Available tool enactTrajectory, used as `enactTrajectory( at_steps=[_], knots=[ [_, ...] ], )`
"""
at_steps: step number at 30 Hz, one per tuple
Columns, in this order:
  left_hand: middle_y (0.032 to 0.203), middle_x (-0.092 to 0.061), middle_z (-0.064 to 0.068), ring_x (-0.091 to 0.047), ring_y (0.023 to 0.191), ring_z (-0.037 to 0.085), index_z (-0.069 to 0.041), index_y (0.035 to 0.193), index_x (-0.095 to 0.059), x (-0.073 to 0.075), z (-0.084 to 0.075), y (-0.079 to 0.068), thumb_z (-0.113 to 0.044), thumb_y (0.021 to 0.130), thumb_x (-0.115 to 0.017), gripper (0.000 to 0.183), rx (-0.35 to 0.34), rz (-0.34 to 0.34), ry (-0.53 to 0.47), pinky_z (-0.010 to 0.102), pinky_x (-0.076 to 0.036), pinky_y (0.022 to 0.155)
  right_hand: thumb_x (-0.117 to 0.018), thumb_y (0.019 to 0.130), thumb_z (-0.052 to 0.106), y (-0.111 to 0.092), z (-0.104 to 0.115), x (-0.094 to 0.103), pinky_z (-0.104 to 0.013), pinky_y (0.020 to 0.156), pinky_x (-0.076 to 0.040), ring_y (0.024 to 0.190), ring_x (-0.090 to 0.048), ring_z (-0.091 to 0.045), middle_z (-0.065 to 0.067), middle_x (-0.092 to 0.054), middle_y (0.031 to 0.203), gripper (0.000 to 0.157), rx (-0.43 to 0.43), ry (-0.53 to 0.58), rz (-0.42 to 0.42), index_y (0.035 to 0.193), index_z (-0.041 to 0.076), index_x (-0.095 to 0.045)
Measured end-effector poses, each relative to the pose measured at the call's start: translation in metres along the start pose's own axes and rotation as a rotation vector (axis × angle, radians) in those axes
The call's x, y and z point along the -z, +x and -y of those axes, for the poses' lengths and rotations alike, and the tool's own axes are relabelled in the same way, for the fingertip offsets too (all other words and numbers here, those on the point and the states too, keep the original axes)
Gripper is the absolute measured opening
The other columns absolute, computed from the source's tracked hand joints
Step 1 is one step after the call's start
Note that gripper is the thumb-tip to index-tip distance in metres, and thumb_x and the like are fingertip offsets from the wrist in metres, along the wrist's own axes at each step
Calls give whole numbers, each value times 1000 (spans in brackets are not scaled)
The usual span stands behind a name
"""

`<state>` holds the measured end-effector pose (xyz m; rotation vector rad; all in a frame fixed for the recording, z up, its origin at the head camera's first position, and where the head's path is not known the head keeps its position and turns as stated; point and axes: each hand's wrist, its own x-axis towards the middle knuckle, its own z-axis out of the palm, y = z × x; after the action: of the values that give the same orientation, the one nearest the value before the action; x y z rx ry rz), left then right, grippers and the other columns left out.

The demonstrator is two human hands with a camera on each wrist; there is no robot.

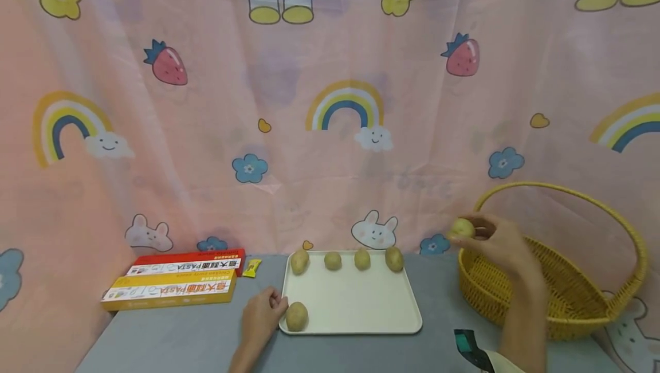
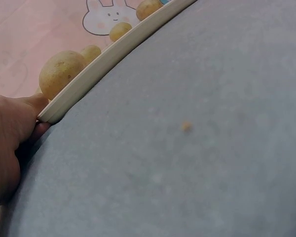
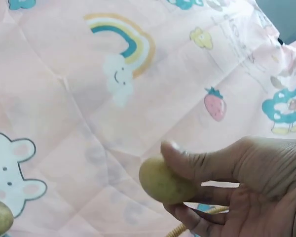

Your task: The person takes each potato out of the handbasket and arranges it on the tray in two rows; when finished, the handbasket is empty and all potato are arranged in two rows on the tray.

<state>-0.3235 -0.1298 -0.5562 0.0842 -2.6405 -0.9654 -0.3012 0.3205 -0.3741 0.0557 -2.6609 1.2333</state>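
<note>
In the head view my right hand (image 1: 502,247) holds a potato (image 1: 462,228) above the left rim of the yellow wicker basket (image 1: 572,290). Thumb and fingertips pinch that potato (image 3: 165,182) in the right wrist view. My left hand (image 1: 261,313) grips the left edge of a cream tray (image 1: 356,304), with the thumb above the rim and a finger below it in the left wrist view. Beside that hand a potato (image 1: 297,317) lies in the tray's near left corner. Several more potatoes (image 1: 333,260) form a row along the tray's far edge.
A red pasta box (image 1: 185,261) and a yellow pasta box (image 1: 170,290) lie at the left of the grey table (image 1: 170,338). A small yellow packet (image 1: 251,268) sits beside them. Behind everything hangs a pink printed curtain (image 1: 319,189). The basket's tall handle (image 1: 572,192) arches upward.
</note>
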Motion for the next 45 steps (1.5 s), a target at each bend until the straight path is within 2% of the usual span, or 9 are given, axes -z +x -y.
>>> enactTrajectory(
  at_steps=[3,5,11,16,23,30,33,40,45],
  knots=[
    [62,-53,-6,-43,58,8,-14,73,-61,1,0,0,-17,83,-77,19,3,-1,-1,24,-32,56,-73,98,34,1,10,-4,-35,85,-54,125,-61,-44,-26,-59,141,66,40,15,41,151,2,-50],
    [62,-53,-6,-43,58,8,-14,74,-61,1,-1,0,-17,83,-77,19,7,3,-3,23,-32,56,-70,100,32,2,16,-8,-39,87,-53,120,-66,-36,-25,-61,140,61,82,31,55,152,5,-51],
    [62,-53,-6,-44,58,8,-12,75,-63,2,-1,-1,-16,84,-77,17,15,14,-14,23,-32,56,-72,99,25,2,34,-20,-29,81,-54,101,-64,0,-15,-63,133,57,158,123,75,150,7,-53],
    [63,-54,-6,-44,58,8,-11,77,-65,4,-2,-1,-17,85,-76,15,18,25,-21,23,-33,56,-77,95,25,3,46,-30,-29,80,-54,104,-64,-9,-15,-65,128,55,195,123,53,145,10,-59],
    [62,-53,-6,-44,58,7,-12,75,-63,2,-1,-1,-16,84,-77,17,14,16,-15,23,-33,56,-76,96,25,4,55,-38,-38,82,-52,109,-61,-27,-23,-61,138,55,187,141,138,145,9,-57],
    [62,-53,-6,-43,58,7,-13,74,-63,0,2,0,-18,84,-77,18,3,13,-16,23,-32,56,-79,91,22,12,61,-57,-33,72,-57,89,-66,-21,-17,-70,109,45,217,136,216,131,6,-66],
    [62,-52,-7,-43,58,7,-13,75,-63,0,2,-1,-18,84,-77,18,6,16,-16,23,-32,56,-81,89,22,16,64,-73,-33,74,-56,89,-65,-20,-14,-72,105,39,245,120,283,123,5,-70],
    [62,-53,-7,-43,58,7,-13,74,-63,-1,2,-1,-18,84,-77,18,-10,7,-16,23,-32,56,-82,85,16,24,73,-110,-36,73,-60,82,-70,-19,-15,-71,102,43,217,159,539,121,-3,-67],
    [62,-52,-6,-43,58,7,-13,74,-62,0,1,0,-16,84,-78,19,-11,3,-9,23,-31,56,-80,82,9,26,78,-135,-37,72,-62,82,-70,-18,-16,-71,101,36,236,173,632,113,-3,-67]
  ],
)
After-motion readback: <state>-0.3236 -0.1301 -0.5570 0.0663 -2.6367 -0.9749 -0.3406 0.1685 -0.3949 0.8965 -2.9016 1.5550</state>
